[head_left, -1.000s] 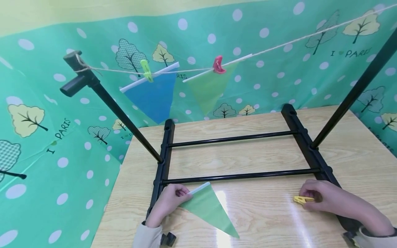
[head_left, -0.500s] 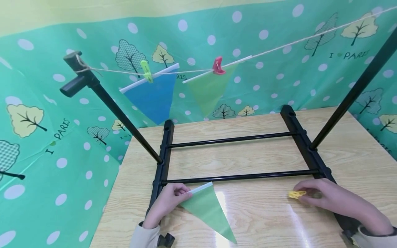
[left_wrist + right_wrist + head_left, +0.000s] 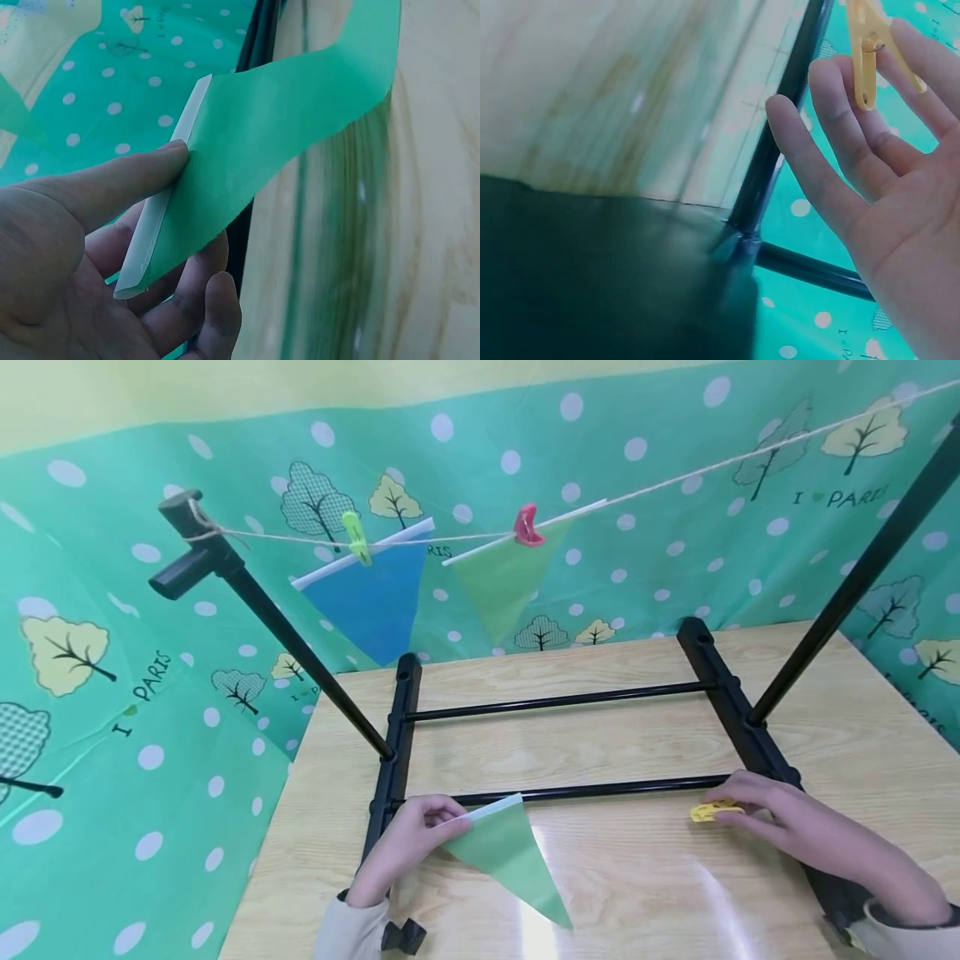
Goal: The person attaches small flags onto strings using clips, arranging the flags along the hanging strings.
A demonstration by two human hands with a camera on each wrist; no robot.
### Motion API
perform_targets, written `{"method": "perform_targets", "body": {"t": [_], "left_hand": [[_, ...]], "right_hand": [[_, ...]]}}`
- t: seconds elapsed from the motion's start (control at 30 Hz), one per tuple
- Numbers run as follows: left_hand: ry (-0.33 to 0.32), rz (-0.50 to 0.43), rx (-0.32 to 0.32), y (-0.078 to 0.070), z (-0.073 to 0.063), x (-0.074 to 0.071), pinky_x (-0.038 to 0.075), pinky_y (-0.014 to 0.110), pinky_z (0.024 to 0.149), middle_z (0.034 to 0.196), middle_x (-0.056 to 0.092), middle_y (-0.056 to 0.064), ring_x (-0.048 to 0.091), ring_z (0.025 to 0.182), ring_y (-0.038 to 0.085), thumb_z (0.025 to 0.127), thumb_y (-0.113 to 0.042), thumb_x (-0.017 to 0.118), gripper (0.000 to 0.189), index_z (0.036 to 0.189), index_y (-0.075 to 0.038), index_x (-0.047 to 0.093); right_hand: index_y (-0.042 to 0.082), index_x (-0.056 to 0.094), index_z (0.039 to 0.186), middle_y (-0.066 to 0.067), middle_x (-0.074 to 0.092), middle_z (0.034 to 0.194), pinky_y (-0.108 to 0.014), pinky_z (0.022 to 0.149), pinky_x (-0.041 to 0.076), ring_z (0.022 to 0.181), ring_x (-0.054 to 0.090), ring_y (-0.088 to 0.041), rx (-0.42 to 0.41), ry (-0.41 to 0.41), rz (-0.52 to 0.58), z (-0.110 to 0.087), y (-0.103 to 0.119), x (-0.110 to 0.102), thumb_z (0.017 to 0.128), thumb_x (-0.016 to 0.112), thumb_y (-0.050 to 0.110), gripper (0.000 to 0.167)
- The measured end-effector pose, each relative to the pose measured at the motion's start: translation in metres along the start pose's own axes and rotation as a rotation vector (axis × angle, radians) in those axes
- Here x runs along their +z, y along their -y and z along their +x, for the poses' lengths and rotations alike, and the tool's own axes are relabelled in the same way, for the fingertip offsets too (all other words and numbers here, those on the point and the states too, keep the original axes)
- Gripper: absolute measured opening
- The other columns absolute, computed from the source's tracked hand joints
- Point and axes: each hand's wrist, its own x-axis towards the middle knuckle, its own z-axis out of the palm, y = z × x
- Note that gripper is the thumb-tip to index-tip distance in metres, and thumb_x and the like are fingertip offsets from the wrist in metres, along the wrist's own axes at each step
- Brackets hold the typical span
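My left hand [image 3: 422, 837] pinches a green triangular pennant [image 3: 512, 856] by its white top band, thumb over the band in the left wrist view, where the pennant [image 3: 247, 142] bends away to the right. My right hand [image 3: 780, 814] holds a yellow clothespin [image 3: 712, 811] between thumb and fingers, near the frame's right foot. In the right wrist view the clothespin [image 3: 868, 56] shows its spring, with its tip cut off by the image edge. On the string [image 3: 693, 474] hang a blue pennant [image 3: 375, 593] under a green clothespin [image 3: 356, 537] and a light green pennant [image 3: 510, 577] under a red clothespin [image 3: 528, 526].
A black frame stands on the wooden table [image 3: 562, 739], with a left post [image 3: 300, 656], a right post [image 3: 847, 585] and two crossbars [image 3: 592, 792] low between its feet. Dotted teal cloth [image 3: 187, 710] covers the walls behind and at left.
My right hand has moved slightly left and up in the head view with the yellow clothespin, which has turned in the fingers. My left hand has lifted the pennant slightly.
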Motion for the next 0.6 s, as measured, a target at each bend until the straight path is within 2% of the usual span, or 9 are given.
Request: {"method": "perform_targets", "body": {"t": [0.1, 0.27, 0.37, 0.5, 0.6], "left_hand": [[0.008, 0.004, 0.015, -0.004, 0.003, 0.0, 0.048, 0.022, 0.066, 0.088, 0.069, 0.002, 0.06, 0.076, 0.014, 0.092, -0.028, 0.072, 0.02, 0.096, -0.009, 0.073], [0.006, 0.018, 0.049, -0.01, 0.01, 0.0, 0.05, 0.023, 0.068, 0.09, 0.07, 0.001, 0.061, 0.079, 0.014, 0.092, -0.028, 0.071, 0.018, 0.097, -0.01, 0.073], [0.0, 0.003, 0.07, -0.014, 0.014, 0.001, 0.05, 0.023, 0.069, 0.091, 0.069, 0.002, 0.062, 0.078, 0.013, 0.092, -0.026, 0.072, 0.016, 0.098, -0.011, 0.073], [-0.004, -0.023, 0.087, -0.018, 0.019, 0.003, 0.051, 0.024, 0.07, 0.092, 0.07, 0.002, 0.063, 0.08, 0.013, 0.092, -0.026, 0.072, 0.015, 0.098, -0.012, 0.073], [-0.006, -0.028, 0.103, -0.022, 0.022, 0.006, 0.051, 0.025, 0.073, 0.093, 0.069, 0.001, 0.064, 0.084, 0.014, 0.092, -0.027, 0.072, 0.014, 0.096, -0.013, 0.073]], "right_hand": [[0.024, 0.07, 0.114, 0.013, 0.059, 0.095, -0.02, 0.062, 0.045, 0.079, 0.049, 0.004, 0.014, -0.012, -0.003, 0.002, 0.006, -0.002, 0.095, 0.067, 0.027, 0.02], [0.013, 0.069, 0.117, 0.008, 0.064, 0.102, -0.022, 0.066, 0.053, 0.082, 0.056, 0.006, 0.047, -0.074, -0.022, 0.008, 0.014, -0.007, 0.09, 0.074, 0.026, 0.03], [0.01, 0.069, 0.112, 0.005, 0.067, 0.1, -0.024, 0.063, 0.053, 0.08, 0.056, 0.006, -0.009, -0.146, -0.046, 0.011, 0.016, -0.009, 0.083, 0.081, 0.02, 0.033], [0.012, 0.067, 0.105, 0.01, 0.065, 0.093, -0.023, 0.06, 0.05, 0.075, 0.053, 0.007, -0.064, -0.207, -0.07, 0.015, 0.016, -0.011, 0.076, 0.086, 0.015, 0.035], [0.014, 0.067, 0.103, 0.015, 0.062, 0.086, -0.022, 0.059, 0.049, 0.073, 0.053, 0.007, -0.075, -0.239, -0.079, 0.016, 0.016, -0.012, 0.073, 0.087, 0.014, 0.036]]}}
